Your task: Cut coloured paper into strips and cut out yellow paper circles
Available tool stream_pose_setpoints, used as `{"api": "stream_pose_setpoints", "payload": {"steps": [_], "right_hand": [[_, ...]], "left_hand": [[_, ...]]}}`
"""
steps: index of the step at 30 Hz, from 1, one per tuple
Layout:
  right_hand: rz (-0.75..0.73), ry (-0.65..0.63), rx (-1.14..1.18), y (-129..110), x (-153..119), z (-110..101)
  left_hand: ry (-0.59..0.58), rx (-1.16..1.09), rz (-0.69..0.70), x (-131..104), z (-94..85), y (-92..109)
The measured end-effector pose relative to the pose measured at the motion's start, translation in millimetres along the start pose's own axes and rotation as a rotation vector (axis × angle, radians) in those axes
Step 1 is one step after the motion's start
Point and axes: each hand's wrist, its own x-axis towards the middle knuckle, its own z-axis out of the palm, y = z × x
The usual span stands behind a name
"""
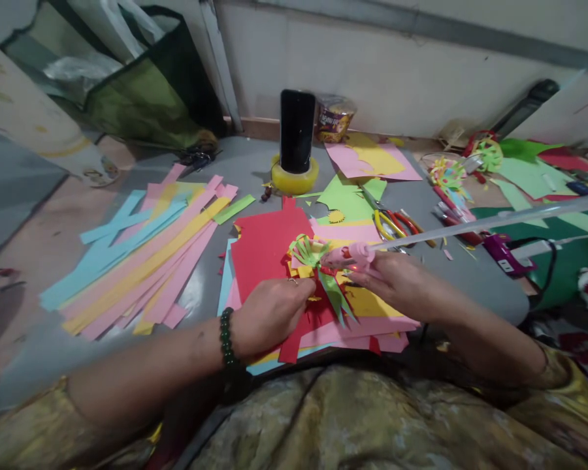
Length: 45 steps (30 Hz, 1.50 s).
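Observation:
My right hand (409,284) is closed round a pink glue gun (349,256), with a long clear glue stick (470,226) running out of its back to the right. The gun's front end meets a small paper flower (304,250) with fringed green petals, yellow and red pieces and pointed green tails. My left hand (272,316), a dark bead bracelet on its wrist, pinches the flower's lower left side; its fingertips are partly hidden. Beneath both hands lies a stack of coloured sheets, with a red sheet (262,251) on top and pink and yellow ones showing around it.
Paper strips (142,261) in pink, yellow and blue spread on the left. A phone (296,130) stands in a yellow tape roll (294,176) at the back. Scissors (389,225), a purple cutter-like tool (509,254) and finished paper flowers (448,175) lie right. A green bag (142,98) stands back left.

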Motion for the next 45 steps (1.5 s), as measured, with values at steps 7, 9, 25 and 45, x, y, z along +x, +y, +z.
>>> {"api": "stream_pose_setpoints", "payload": {"steps": [7, 9, 25, 45], "right_hand": [[0.010, 0.038, 0.063, 0, -9, -4], [-0.004, 0.033, 0.060, -2, -7, -2], [0.099, 0.817, 0.558, 25, -38, -3], [0.718, 0.494, 0.242, 167, 10, -15]], "left_hand": [[0.044, -0.012, 0.012, 0, 1.7, -1], [0.057, -0.018, 0.018, 0, 3.0, -2], [0.125, -0.132, 0.011, -3, 7.6, -10], [0.405, -0.428, 0.101, -3, -9.9, -4]]}}
